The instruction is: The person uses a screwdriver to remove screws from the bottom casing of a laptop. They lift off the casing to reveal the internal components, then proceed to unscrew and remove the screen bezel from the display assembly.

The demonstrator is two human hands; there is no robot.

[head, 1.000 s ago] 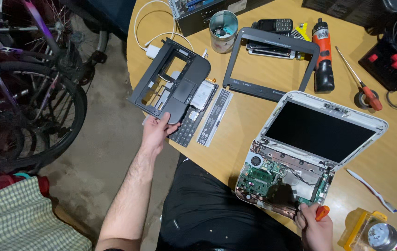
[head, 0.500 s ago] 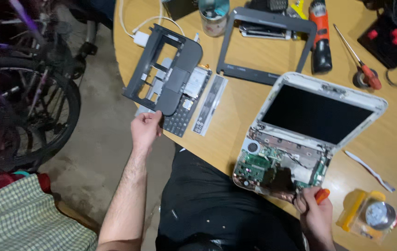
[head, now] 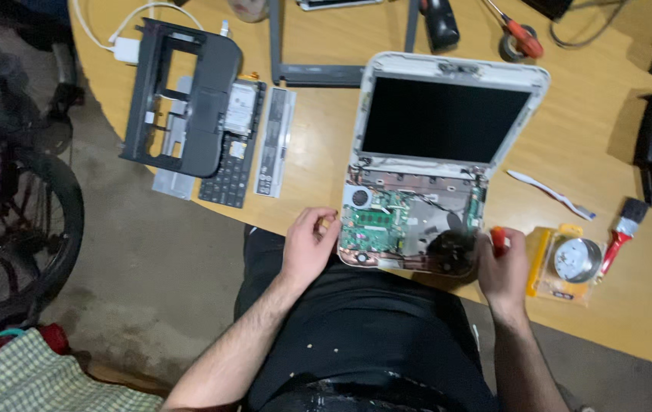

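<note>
A round wooden table [head: 326,164] filled the upper frame. At centre lay the opened laptop [head: 433,152], its circuit board [head: 379,221] bared. The left hand [head: 309,246] curled loosely, holding nothing visible, at the laptop's lower-left corner. The right hand [head: 503,263] gripped an orange-handled screwdriver [head: 498,238] at its lower right.

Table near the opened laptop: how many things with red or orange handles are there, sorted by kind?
Screwdrivers: 2, one in the right hand, orange handle, and one at the table's far edge.
Brushes: 1, red-handled paintbrush right of the yellow tray.
Total: 3
</note>
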